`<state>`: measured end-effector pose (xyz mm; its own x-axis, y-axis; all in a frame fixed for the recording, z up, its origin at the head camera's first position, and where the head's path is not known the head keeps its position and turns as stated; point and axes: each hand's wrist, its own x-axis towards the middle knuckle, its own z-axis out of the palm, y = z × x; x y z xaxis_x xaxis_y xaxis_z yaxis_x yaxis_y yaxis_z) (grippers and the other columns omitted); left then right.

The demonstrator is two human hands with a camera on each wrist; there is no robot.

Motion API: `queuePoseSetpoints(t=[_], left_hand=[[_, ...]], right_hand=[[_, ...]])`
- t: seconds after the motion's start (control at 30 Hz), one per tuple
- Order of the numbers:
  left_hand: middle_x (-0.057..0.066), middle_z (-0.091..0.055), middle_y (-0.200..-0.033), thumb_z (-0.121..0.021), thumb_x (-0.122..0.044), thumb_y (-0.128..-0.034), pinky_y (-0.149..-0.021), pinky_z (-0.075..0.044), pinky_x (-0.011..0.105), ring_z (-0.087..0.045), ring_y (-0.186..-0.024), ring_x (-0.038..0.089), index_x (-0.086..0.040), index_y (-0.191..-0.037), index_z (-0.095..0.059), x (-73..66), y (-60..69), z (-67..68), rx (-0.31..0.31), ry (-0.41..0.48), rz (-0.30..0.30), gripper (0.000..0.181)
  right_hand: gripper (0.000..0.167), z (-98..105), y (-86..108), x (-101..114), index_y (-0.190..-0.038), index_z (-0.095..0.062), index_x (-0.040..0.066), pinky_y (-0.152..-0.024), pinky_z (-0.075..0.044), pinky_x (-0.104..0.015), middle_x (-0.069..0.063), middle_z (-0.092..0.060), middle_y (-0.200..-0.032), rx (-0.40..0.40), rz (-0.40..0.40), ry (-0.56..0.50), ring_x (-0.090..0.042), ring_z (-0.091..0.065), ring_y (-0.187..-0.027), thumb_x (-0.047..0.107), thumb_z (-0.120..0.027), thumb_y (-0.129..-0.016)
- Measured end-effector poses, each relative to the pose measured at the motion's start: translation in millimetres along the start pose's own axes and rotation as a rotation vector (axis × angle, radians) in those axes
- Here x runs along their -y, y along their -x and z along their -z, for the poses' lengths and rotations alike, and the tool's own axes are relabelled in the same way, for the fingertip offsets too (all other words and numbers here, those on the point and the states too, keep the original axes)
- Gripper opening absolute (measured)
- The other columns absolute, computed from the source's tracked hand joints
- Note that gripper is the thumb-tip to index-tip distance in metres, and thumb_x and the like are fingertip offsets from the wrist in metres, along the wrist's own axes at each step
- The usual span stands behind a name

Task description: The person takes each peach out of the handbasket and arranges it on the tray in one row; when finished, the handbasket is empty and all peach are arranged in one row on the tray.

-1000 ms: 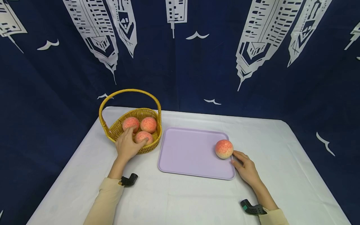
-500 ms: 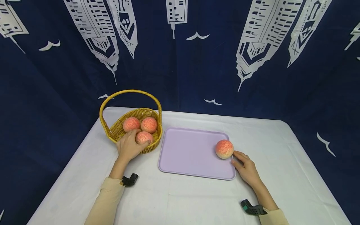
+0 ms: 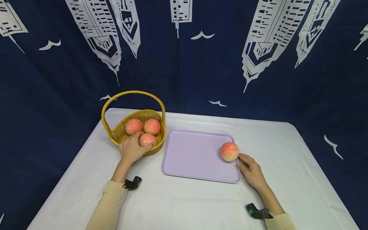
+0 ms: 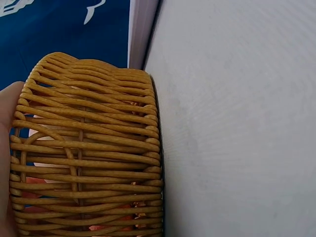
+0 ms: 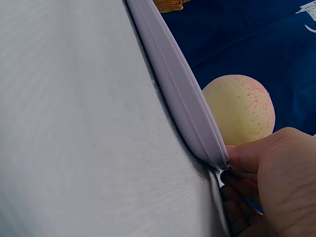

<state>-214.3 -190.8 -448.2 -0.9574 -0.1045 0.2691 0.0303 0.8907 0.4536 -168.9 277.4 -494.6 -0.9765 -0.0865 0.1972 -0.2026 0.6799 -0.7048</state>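
In the head view, my left hand (image 3: 133, 149) reaches over the near rim of a yellow wicker basket (image 3: 116, 135). Its fingers and thumb curl round the nearest peach (image 3: 147, 140); two other peaches, a left one (image 3: 134, 126) and a right one (image 3: 152, 126), lie behind it. The left wrist view shows mostly the basket's woven wall (image 4: 89, 148), which hides the fingertips. My right hand (image 3: 253, 172) pinches the right edge of a lilac tray (image 3: 192, 156), its thumb at the rim (image 5: 197, 113). Close to those fingers, a single peach (image 3: 229, 151) sits on the tray.
A white-covered table (image 3: 184, 204) bears the basket at left and the tray right of it. The basket's tall arched handle (image 3: 133, 92) rises over the peaches. Behind the table hangs a dark blue cloth (image 3: 195, 76) with white printed buildings and birds.
My left hand's fingers have drawn back from the rear left peach and closed in round the nearest one. The right hand, tray and basket stay in place.
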Motion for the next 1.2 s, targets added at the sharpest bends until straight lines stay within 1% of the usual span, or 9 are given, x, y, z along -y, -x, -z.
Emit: queuePoseSetpoints(t=[0.23,0.43,0.53,0.63,0.77,0.87,0.97,1.1,1.2], left_hand=[[0.014,-0.068,-0.12,-0.075,-0.058,-0.0706,-0.084,-0.044,0.053,-0.064,-0.104,0.036,-0.016,-0.125,-0.061,-1.0,-0.1,0.7,-0.035,0.052,0.011,0.071],[0.015,-0.065,-0.124,-0.079,-0.051,-0.0694,-0.09,-0.044,0.056,-0.059,-0.111,0.037,-0.015,-0.127,-0.061,0.7,-1.0,3.7,-0.059,0.156,0.02,0.07],[0.016,-0.064,-0.126,-0.082,-0.045,-0.0686,-0.09,-0.043,0.057,-0.058,-0.112,0.038,-0.013,-0.128,-0.062,0.8,-1.5,7.3,-0.085,0.242,0.02,0.07],[0.018,-0.065,-0.119,-0.084,-0.035,-0.0686,-0.084,-0.046,0.049,-0.057,-0.103,0.035,-0.01,-0.127,-0.062,-0.4,-2.6,12.7,-0.12,0.372,0.019,0.067],[0.017,-0.064,-0.112,-0.084,-0.021,-0.0691,-0.072,-0.045,0.027,-0.054,-0.088,0.024,-0.006,-0.128,-0.062,-4.9,-3.5,20.8,-0.148,0.517,0.004,0.065],[0.016,-0.062,-0.116,-0.084,-0.016,-0.0677,-0.07,-0.044,0.022,-0.052,-0.088,0.02,-0.006,-0.129,-0.062,-11.3,-1.9,27.7,-0.143,0.558,-0.009,0.066],[0.016,-0.061,-0.121,-0.084,-0.015,-0.0663,-0.076,-0.044,0.026,-0.054,-0.093,0.021,-0.007,-0.13,-0.062,-21.1,0.7,32.5,-0.115,0.57,-0.027,0.068],[0.016,-0.06,-0.129,-0.084,-0.014,-0.0666,-0.085,-0.048,0.032,-0.055,-0.106,0.024,-0.006,-0.131,-0.061,-41.3,2.7,35.2,-0.061,0.59,-0.102,0.069],[0.015,-0.061,-0.129,-0.084,-0.013,-0.0662,-0.086,-0.051,0.033,-0.055,-0.108,0.026,-0.005,-0.13,-0.061,-60.4,3.6,35.3,-0.029,0.616,-0.175,0.068]], right_hand=[[0.044,-0.8,0.9,0.2,-0.134,-0.051,-0.01,-0.108,-0.03,-0.064,-0.027,-0.052,-0.137,-0.011,0.011,-0.005,-0.047,-0.042,-0.131,0.006,-0.059,-0.094],[0.045,-0.4,0.9,1.0,-0.135,-0.051,-0.01,-0.108,-0.029,-0.064,-0.027,-0.052,-0.138,-0.002,-0.002,0.001,-0.047,-0.041,-0.132,0.007,-0.059,-0.094],[0.045,-0.4,1.0,1.4,-0.135,-0.051,-0.01,-0.108,-0.029,-0.064,-0.027,-0.052,-0.138,-0.002,-0.002,-0.002,-0.047,-0.041,-0.132,0.007,-0.059,-0.094],[0.044,-0.5,0.7,1.2,-0.134,-0.051,-0.01,-0.108,-0.03,-0.064,-0.027,-0.052,-0.137,-0.006,0.006,-0.003,-0.047,-0.041,-0.132,0.006,-0.059,-0.094],[0.044,-0.9,1.0,0.3,-0.134,-0.051,-0.01,-0.108,-0.03,-0.064,-0.027,-0.052,-0.138,-0.011,0.006,-0.005,-0.047,-0.041,-0.132,0.007,-0.059,-0.094],[0.045,-1.9,1.6,-0.7,-0.135,-0.051,-0.01,-0.108,-0.029,-0.064,-0.026,-0.051,-0.138,-0.002,-0.006,-0.006,-0.046,-0.041,-0.133,0.008,-0.059,-0.095],[0.045,-2.7,1.6,-1.0,-0.134,-0.051,-0.01,-0.109,-0.029,-0.064,-0.027,-0.051,-0.138,-0.001,-0.005,-0.009,-0.047,-0.041,-0.132,0.007,-0.059,-0.094],[0.044,-2.1,1.2,-1.1,-0.134,-0.051,-0.011,-0.108,-0.03,-0.064,-0.028,-0.052,-0.137,-0.016,0.008,-0.006,-0.048,-0.042,-0.131,0.005,-0.06,-0.093],[0.044,-0.9,1.1,-1.5,-0.134,-0.051,-0.011,-0.108,-0.03,-0.064,-0.027,-0.052,-0.138,-0.014,0.007,-0.004,-0.047,-0.041,-0.132,0.005,-0.059,-0.094]])
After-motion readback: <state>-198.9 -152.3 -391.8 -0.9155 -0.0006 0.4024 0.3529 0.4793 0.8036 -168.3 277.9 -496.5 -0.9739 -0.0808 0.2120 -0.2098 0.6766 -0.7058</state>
